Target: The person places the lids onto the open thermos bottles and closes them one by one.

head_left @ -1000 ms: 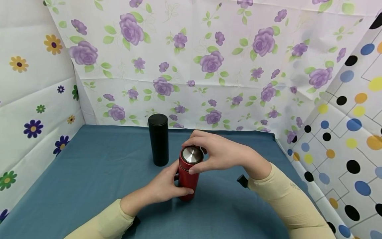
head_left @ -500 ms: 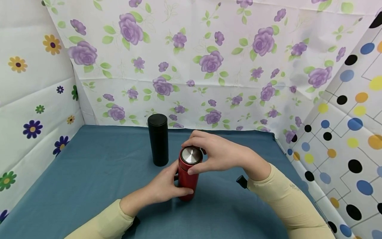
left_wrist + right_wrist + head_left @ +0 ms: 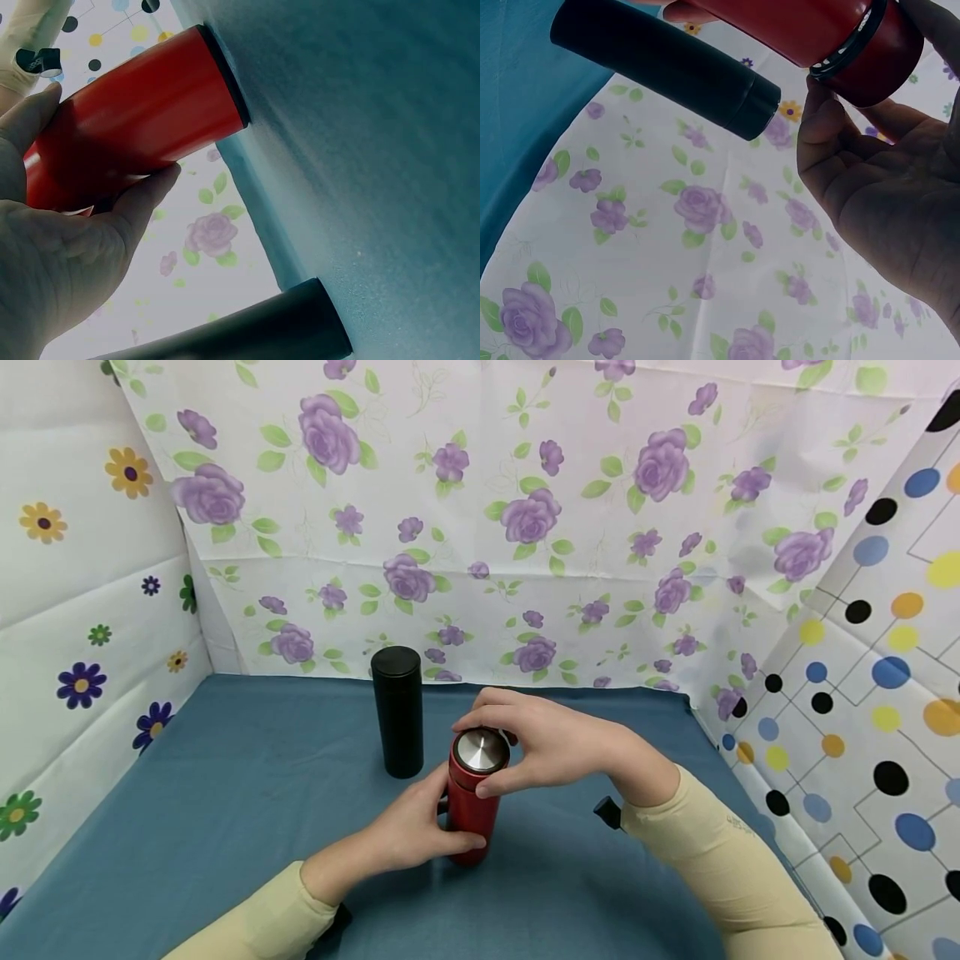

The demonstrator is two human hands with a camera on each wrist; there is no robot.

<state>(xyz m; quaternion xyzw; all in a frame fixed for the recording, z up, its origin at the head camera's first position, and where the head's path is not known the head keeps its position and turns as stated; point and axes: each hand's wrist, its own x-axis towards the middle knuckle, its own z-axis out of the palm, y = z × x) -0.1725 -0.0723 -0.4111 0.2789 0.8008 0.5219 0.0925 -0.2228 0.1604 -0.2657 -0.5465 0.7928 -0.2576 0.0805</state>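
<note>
A red thermos flask (image 3: 471, 814) stands upright on the blue cloth, its lid (image 3: 482, 750) topped by a shiny metal disc with a dark rim. Around the flask's lower body, my left hand (image 3: 408, 827) holds it with the thumb in front. My right hand (image 3: 558, 739) grips the lid from the right, thumb on the near side and fingers at the far side. A dark ring (image 3: 851, 45) marks the seam between lid and body in the right wrist view. In the left wrist view, the flask's black-edged base (image 3: 225, 75) meets the cloth.
A black thermos flask (image 3: 398, 714) stands upright just behind and left of the red one. Blue cloth (image 3: 225, 793) covers the table. Patterned sheets hang at the back (image 3: 480, 527), left (image 3: 82, 610) and right (image 3: 862, 710).
The right hand's fingers have shifted slightly left around the lid. The left hand, the red thermos flask and the black one stay in place.
</note>
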